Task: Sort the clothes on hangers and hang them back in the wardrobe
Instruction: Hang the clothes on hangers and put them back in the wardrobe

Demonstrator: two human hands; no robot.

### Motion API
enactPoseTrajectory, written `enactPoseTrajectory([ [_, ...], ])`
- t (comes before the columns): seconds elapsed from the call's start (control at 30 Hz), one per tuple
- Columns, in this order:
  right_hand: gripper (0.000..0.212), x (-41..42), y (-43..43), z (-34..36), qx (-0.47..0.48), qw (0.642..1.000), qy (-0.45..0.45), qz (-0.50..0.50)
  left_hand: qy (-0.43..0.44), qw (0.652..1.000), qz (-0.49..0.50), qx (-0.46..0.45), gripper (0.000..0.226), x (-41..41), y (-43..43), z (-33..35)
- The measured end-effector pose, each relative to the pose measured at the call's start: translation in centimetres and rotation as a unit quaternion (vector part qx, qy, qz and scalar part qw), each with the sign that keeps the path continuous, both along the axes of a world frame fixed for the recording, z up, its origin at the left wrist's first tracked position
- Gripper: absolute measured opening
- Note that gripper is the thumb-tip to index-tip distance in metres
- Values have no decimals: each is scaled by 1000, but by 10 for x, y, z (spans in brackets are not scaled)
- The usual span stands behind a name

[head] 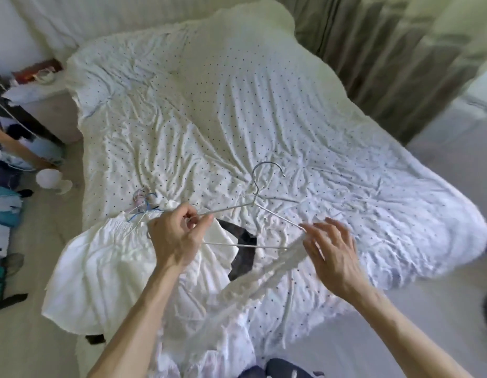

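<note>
One bed (291, 118): dotted cover filling the view from 9 to 3 o'clock, serving as the sorting surface.
White garment (100, 263): flat at 8 o'clock on the bed's near edge, likely parked there awaiting its own hanger.
Lacy white top (253, 285): strung up from 6 o'clock towards the hanger's right tip, lifted off the cover, seemingly so a strap can go over the wire.
Dark garment (243, 257): peeking out at centre, under the white garment's corner and beneath the hanger.
Wire hanger (253, 204): up above the cover, hook pointing to 12 o'clock, level enough to take a strap on each shoulder.
Left hand (177, 238): at the hanger's 8 o'clock, thumb and fingers curled in a pinch on the wire's left end, steadying it.
Right hand (332, 255): at the hanger's 4 o'clock, fingers spread and half bent, index tip at the wire's right end beside the lace; blurred, so any grip on the lace impossible to tell.
Spare hangers (144, 203): small tangle at 10 o'clock of the left hand, on the white garment's top edge, handy for later picks.
</note>
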State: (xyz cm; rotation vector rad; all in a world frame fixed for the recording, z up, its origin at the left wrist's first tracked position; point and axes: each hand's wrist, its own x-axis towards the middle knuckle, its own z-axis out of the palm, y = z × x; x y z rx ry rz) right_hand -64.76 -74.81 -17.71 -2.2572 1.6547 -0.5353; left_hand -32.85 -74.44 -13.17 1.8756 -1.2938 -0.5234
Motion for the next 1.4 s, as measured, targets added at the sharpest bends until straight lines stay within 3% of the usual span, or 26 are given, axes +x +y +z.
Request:
enactPoseTrajectory([
  [0.1,37,-84,31,20,-53,996,-24,-64,-5,998,-67,2,41,-90,-11,24],
  [0.23,39,-203,92,41,-109,973,-46,-200,-16,972,-222,73,46,-223,-15,49],
  [0.4,38,-343,189,63,-167,915,-8,-368,-73,889,-439,105,46,-394,-5,90],
  [0.5,34,-400,243,78,-210,865,-12,-456,-89,830,-545,81,33,-489,7,124],
  [0.57,30,-431,275,92,-231,829,3,-509,-73,767,-632,85,23,-553,21,146],
  [0.7,26,-479,334,104,-277,747,90,-598,23,605,-784,136,14,-672,69,183],
  [0.77,27,-497,356,107,-284,706,112,-639,51,554,-818,145,17,-719,90,194],
  [0.83,28,-515,389,106,-289,663,140,-677,53,481,-859,167,22,-768,115,198],
  [0.97,32,-533,456,92,-257,603,171,-736,24,303,-918,257,26,-842,165,186],
  [1.07,34,-536,480,85,-227,555,178,-780,6,220,-928,301,20,-880,197,179],
  [1.13,29,-541,485,86,-231,524,174,-801,-11,187,-930,317,14,-898,217,173],
  [1.23,31,-538,484,96,-216,426,127,-869,-2,161,-911,379,11,-918,250,159],
  [1.3,40,-526,476,106,-219,381,42,-898,28,182,-881,436,7,-928,273,150],
  [1.4,39,-505,456,122,-185,358,-130,-906,105,239,-816,516,5,-938,309,141],
])
